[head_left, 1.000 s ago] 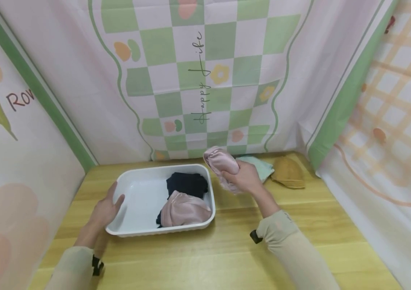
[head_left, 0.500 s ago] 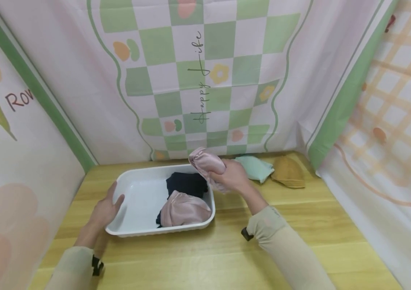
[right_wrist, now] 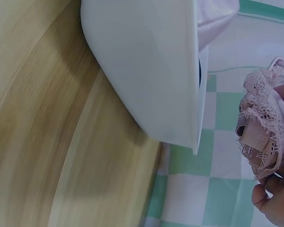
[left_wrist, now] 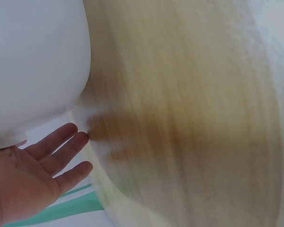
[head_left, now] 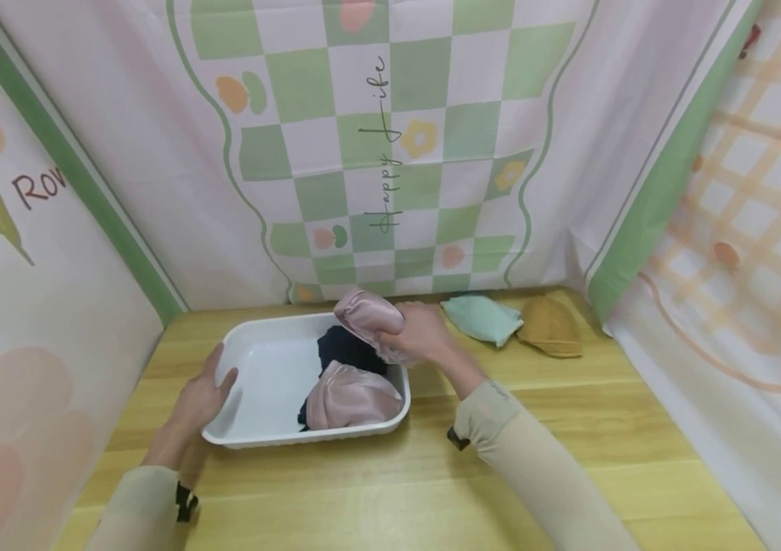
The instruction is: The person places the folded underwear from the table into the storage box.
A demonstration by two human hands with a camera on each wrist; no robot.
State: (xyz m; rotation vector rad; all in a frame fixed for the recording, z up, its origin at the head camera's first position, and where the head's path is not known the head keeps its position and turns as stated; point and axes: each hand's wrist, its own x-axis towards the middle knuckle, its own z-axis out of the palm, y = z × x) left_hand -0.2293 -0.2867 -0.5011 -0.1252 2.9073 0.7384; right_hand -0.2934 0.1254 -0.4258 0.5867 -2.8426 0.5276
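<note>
My right hand (head_left: 421,330) grips a folded pink satin bra (head_left: 367,312) above the back right corner of the white tray (head_left: 263,325). Its lace trim (right_wrist: 262,85) faces the right wrist camera. Lying in the tray's right half are another pink satin bra (head_left: 352,398) and a folded black garment (head_left: 345,352), partly hidden by what I hold. At the tray's left rim my left hand (head_left: 197,398) rests with the thumb over the inside and the fingers outside. Those fingers (left_wrist: 61,149) look straight and spread in the left wrist view.
A folded mint-green bra (head_left: 483,317) and a mustard-yellow one (head_left: 550,327) lie side by side at the back right of the wooden table (head_left: 377,490). Printed curtains (head_left: 425,69) hang behind the table and along both sides.
My right hand has carried the pink bra leftward, from beside the mint one to over the tray's back right corner. The left hand and the tray have stayed put.
</note>
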